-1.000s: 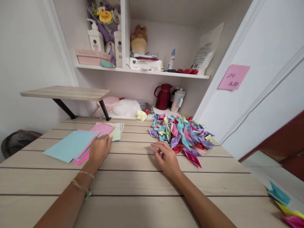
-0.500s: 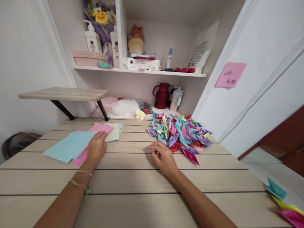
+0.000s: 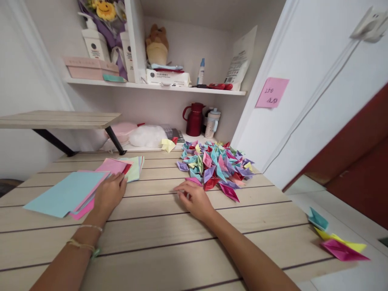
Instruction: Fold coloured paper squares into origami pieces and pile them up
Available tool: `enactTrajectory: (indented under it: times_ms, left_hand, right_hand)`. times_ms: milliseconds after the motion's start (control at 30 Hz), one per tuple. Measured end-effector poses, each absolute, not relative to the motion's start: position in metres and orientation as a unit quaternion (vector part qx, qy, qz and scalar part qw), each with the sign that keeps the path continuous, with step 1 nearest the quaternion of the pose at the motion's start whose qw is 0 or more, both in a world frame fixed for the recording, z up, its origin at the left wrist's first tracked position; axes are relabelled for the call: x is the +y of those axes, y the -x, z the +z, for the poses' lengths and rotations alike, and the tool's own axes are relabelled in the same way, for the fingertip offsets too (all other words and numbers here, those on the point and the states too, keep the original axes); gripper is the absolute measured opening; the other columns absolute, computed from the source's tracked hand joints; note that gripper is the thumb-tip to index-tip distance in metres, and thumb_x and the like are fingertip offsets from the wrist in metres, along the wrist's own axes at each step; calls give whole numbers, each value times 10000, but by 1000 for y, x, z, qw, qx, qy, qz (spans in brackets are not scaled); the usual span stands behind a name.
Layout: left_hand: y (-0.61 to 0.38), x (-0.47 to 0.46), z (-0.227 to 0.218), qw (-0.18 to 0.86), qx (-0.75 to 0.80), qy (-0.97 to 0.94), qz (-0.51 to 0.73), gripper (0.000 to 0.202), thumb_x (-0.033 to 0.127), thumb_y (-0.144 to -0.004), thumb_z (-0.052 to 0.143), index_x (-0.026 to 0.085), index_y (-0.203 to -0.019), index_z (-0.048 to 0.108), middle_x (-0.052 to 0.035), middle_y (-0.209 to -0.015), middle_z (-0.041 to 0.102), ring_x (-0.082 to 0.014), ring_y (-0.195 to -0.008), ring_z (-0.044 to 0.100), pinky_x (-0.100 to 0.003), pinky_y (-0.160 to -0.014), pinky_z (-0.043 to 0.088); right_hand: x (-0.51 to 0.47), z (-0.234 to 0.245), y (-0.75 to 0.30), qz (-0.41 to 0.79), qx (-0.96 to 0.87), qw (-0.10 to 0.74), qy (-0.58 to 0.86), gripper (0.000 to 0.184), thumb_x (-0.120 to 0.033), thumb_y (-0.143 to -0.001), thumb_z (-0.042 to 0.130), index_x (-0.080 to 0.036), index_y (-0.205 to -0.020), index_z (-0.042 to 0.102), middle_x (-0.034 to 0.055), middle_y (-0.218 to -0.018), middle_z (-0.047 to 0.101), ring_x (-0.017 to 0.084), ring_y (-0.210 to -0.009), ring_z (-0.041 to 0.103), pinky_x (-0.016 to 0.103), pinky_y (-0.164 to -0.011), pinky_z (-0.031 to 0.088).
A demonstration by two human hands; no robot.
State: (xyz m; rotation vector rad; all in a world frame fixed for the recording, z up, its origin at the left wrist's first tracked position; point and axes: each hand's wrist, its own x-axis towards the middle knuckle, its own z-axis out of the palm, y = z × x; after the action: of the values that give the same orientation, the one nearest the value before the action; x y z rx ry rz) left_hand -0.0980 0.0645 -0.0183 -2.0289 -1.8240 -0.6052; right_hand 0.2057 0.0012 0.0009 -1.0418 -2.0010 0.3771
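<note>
Fingers of the left hand (image 3: pixel 109 193) bent down close together over the paper sheets (image 3: pixel 83 209), beside a pink sheet (image 3: pixel 109 165) and a sliver of red paper (image 3: pixel 127 168); whether they pinched anything could not be told. A blue sheet (image 3: pixel 66 192) lay to their left, and pale green sheets (image 3: pixel 135 170) lay just past them. Right-hand fingers curled loosely over the tabletop (image 3: pixel 145 230), the thumb apart from the forefinger and nothing visible between them. Just behind the right hand (image 3: pixel 195 200) sat a pink boat (image 3: pixel 194 180); contact was unclear. Beyond it spread a heap of folded paper boats (image 3: pixel 218 171), many leaning on one another.

For clean handling, the left fingertips probably needed a light touch at one edge, so that a single sheet could part from its neighbours without creasing. Small, low movements suited the right hand, since a nudge might have tipped or crushed the nearest boats.
</note>
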Motion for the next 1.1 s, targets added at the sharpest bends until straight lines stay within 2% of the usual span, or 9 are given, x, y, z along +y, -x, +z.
enactTrajectory:
  times_ms: [167,300,433,567,633,800,900,1000,1100]
  left_hand:
    - [93,54,-7,145,-686,664,-259,302,238,-804,388,171,-949,644,-115,-979,682,-273,-900,616,-341,-777,452]
    - [90,50,-2,135,-744,581,-301,315,285,-783,442,187,-1046,585,-98,-833,709,-278,-731,641,-346,-644,454]
    - [93,52,-4,95,-735,540,-398,467,324,-720,545,158,-1152,486,-55,-760,708,-254,-776,639,-324,-678,454]
    - [97,55,-7,58,-707,549,-442,305,403,-716,542,169,-887,639,-64,-763,704,-224,-760,640,-298,-697,455]
    - [98,55,-7,48,-697,555,-452,303,429,-732,508,173,-776,665,-67,-794,705,-220,-751,636,-295,-691,454]
    - [95,54,-5,36,-688,518,-506,311,419,-749,486,167,-786,665,-49,-784,694,-200,-709,622,-285,-667,451]
    - [88,51,1,49,-686,492,-533,317,430,-780,452,166,-810,625,-41,-748,662,-188,-709,602,-273,-661,439]
    - [75,46,9,43,-684,471,-556,303,436,-795,443,167,-859,568,16,-578,546,-145,-547,517,-242,-550,395]
    - [56,38,15,-139,-580,496,-632,255,435,-802,446,193,-853,511,76,-486,398,-90,-405,363,-190,-420,298]
  right_hand:
    - [0,0,-206,154,-801,413,406,255,-112,-786,494,-228,-960,641,36,-894,647,151,-730,595,274,-657,466]
    - [0,0,-207,152,-803,408,406,251,-114,-782,503,-229,-957,643,39,-875,648,153,-716,594,265,-618,462]
    - [1,-1,-207,150,-805,409,403,248,-121,-787,501,-237,-953,644,37,-881,653,155,-706,595,267,-608,461]
    - [1,-2,-207,155,-807,403,402,229,-136,-792,497,-234,-933,649,34,-864,657,153,-682,591,262,-586,455]
    - [1,-2,-207,156,-807,401,403,218,-141,-792,499,-233,-918,651,31,-854,657,146,-652,585,260,-572,451]
    - [2,-2,-207,164,-810,400,396,218,-150,-792,501,-229,-926,653,39,-850,662,150,-657,587,265,-578,455]
    - [2,-3,-207,171,-809,397,399,216,-163,-794,503,-230,-930,657,41,-855,664,149,-658,585,268,-583,455]
    - [2,-4,-205,190,-791,413,410,219,-201,-796,513,-227,-968,646,48,-856,661,150,-654,580,271,-577,452]
    - [3,-5,-204,265,-738,447,430,372,-281,-759,580,-221,-1125,553,71,-959,641,159,-696,585,260,-541,453]
